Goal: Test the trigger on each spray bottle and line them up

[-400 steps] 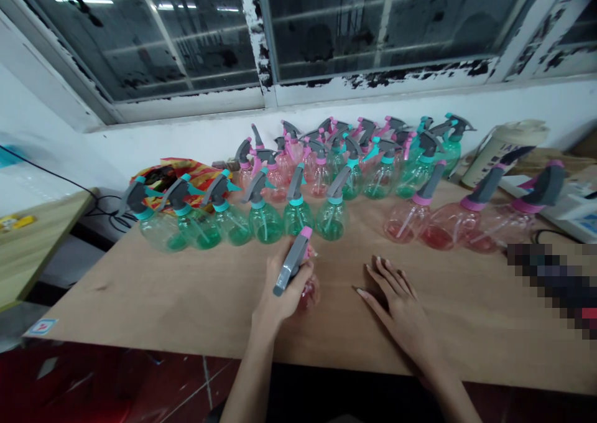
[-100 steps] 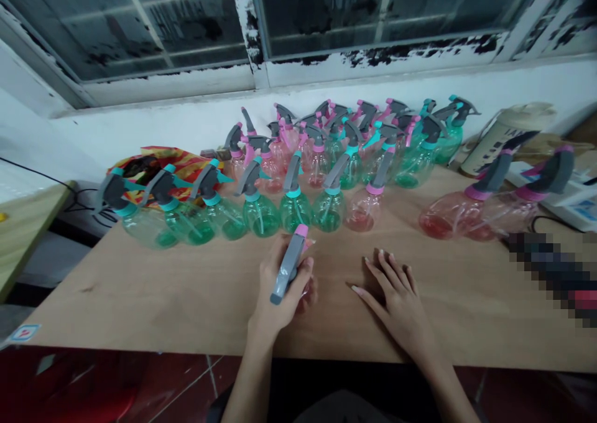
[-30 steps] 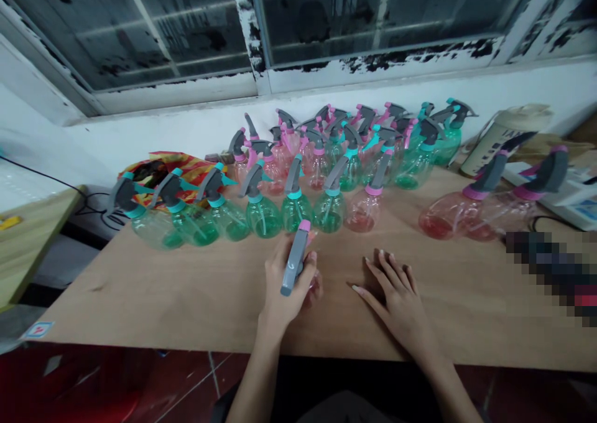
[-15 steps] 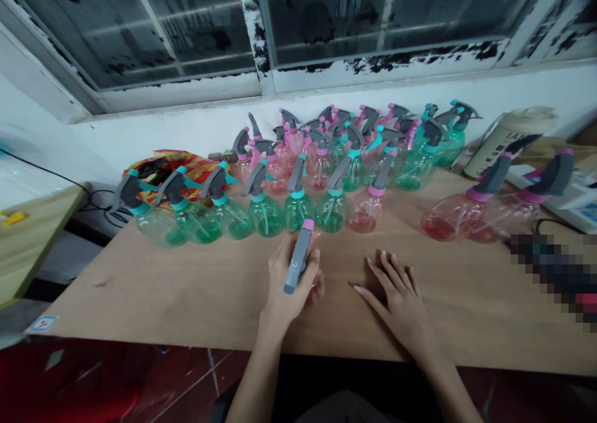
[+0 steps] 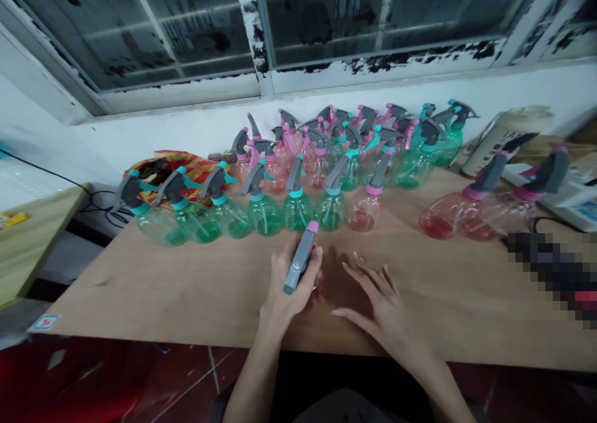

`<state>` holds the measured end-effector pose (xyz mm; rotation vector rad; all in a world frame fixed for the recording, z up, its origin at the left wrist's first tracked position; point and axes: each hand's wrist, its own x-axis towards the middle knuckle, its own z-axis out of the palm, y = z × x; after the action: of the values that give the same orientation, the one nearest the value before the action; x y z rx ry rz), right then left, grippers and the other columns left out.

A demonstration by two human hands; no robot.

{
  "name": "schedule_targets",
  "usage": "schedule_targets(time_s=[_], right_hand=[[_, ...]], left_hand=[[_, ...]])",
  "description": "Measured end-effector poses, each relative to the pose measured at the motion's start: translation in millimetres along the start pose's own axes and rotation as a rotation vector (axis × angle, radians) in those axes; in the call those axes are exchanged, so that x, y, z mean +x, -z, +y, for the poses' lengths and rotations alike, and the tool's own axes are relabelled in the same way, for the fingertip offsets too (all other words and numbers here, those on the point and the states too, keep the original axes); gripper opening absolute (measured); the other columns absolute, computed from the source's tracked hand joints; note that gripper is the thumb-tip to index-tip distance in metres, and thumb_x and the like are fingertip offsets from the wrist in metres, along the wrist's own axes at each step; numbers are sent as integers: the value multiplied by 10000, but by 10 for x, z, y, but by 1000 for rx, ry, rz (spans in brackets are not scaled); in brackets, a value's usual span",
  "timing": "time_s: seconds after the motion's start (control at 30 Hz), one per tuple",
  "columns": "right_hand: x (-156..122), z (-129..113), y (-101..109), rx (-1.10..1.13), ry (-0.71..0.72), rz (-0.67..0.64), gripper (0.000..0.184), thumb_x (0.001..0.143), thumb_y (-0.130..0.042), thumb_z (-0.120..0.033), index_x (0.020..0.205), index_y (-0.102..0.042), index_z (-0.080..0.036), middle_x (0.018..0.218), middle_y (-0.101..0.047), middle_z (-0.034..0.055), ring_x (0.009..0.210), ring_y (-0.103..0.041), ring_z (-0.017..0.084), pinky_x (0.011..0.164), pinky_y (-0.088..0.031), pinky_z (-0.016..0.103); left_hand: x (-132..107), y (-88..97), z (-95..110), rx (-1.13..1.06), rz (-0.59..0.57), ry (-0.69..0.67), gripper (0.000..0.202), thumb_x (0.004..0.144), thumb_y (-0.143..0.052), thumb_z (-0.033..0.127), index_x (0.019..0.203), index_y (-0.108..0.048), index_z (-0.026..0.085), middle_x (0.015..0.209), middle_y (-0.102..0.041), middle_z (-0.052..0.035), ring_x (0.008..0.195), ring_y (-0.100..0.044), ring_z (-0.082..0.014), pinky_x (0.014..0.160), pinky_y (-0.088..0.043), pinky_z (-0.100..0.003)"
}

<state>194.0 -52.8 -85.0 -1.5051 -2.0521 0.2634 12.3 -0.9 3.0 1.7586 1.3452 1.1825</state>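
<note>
Gripping a clear pink plastic spray bottle (image 5: 301,262) with a grey lever and pink nozzle, the left hand (image 5: 278,286) on my feed has its fingers curled around it, thumb along the near flank. From my remote seat I take that bottle as the centre of the dial, twelve pointing away from the wearer: it sits over the near half of the brown wooden tabletop (image 5: 186,286), nozzle aimed toward one. I cannot tell whether its base touches the wood (the hand hides most of the body). At four o'clock, near it, I see the right hand (image 5: 386,308) with fingers spread wide and thumb stretched toward the bottle; whether its fingertips rest on the table, I can't make out. A row of six clear green plastic spray bottles (image 5: 233,218) with teal collars runs from past nine round to one, some green liquid inside each. Just beside its right end, toward two, stands a single pink-collared spray bottle (image 5: 364,208), and well apart from that, between two and three, a pair of larger-looking pink spray bottles (image 5: 441,214). Behind, around one, I have a crowded mixed cluster of pink and green sprayers (image 5: 351,168); at ten lies a crumpled red-and-yellow bag (image 5: 198,169).
</note>
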Motion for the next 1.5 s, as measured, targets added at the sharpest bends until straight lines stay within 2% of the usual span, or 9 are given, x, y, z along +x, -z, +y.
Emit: schedule_targets(time_s=[0.13, 0.23, 0.43, 0.63, 0.8, 0.93, 1.17, 1.33, 1.5], right_hand=[[77, -191, 42, 98, 45, -22, 709, 843, -540, -558, 1428, -273, -260, 1469, -423, 88, 1364, -359, 234, 1133, -224, 567], [113, -302, 63, 146, 41, -21, 723, 848, -540, -543, 1437, -240, -249, 1438, -461, 99, 1354, -376, 242, 1114, -287, 552], [113, -414, 97, 190, 67, 46, 674, 789, -631, -509, 1343, -384, -216, 1289, -584, 130, 1224, -522, 300, 1026, -410, 560], [48, -315, 179, 202, 42, 81, 576, 791, -649, -401, 1296, -418, -244, 1232, -610, 91, 1178, -551, 281, 1063, -346, 589], [-24, -41, 423, 192, -74, 86, 518, 793, -643, -432, 1231, -445, -240, 1155, -634, 88, 1079, -604, 272, 939, -471, 511], [-13, 360, 621, 169, -221, 115, 486, 791, -630, -494, 1187, -487, -252, 1100, -645, 68, 1010, -626, 256, 847, -512, 428], [342, 1045, 873, -198, -192, 278, 490, 793, -584, -560, 1143, -556, -218, 1156, -603, 125, 1125, -550, 318, 921, -450, 499], [610, 1124, 1017, -294, -245, 232, 423, 829, -543, -530, 1075, -572, -186, 1057, -642, 137, 1038, -596, 324, 847, -467, 469], [787, 1125, 1041, -352, -313, 159, 407, 851, -539, -468, 1109, -535, -152, 975, -673, 145, 922, -645, 313, 675, -480, 383]], left_hand=[[-21, -20, -3, -16, -8, -4, 210, 879, -568, 357, 1034, -634, 232, 980, -699, -58, 883, -669, -213, 773, -509, -329], [-54, -45, 5, -23, -48, -2, 297, 862, -595, 376, 1123, -617, 234, 987, -695, -63, 853, -669, -215, 797, -516, -360], [-121, -134, 96, -120, -185, -83, 443, 801, -676, 351, 1207, -538, 240, 1173, -631, -79, 1030, -623, -224, 928, -477, -380], [-118, -304, 112, -251, -352, -65, 698, 701, -771, 340, 1301, -428, 244, 1351, -513, -133, 1236, -510, -302, 1040, -398, -498], [-67, -401, 14, -305, -438, -107, 1044, 640, -825, 336, 1459, -179, 295, 1499, -345, -140, 1374, -347, -324, 1122, -291, -531], [-90, -354, -135, -279, -383, -36, 963, 729, -754, 349, 1466, -141, 264, 1492, -354, -143, 1393, -319, -288, 1151, -233, -529], [-311, -205, -357, -303, -121, 172, 698, 815, -642, 369, 1401, -281, 260, 1307, -577, -103, 1251, -522, -252, 1096, -376, -474], [-419, -145, -418, -337, 63, 309, 665, 807, -646, 447, 1368, -330, 279, 1115, -686, -77, 1076, -646, -251, 1005, -477, -438], [-425, -138, -486, -309, 121, 333, 685, 769, -673, 492, 1349, -367, 294, 1013, -718, -54, 1002, -678, -253, 947, -517, -421]])
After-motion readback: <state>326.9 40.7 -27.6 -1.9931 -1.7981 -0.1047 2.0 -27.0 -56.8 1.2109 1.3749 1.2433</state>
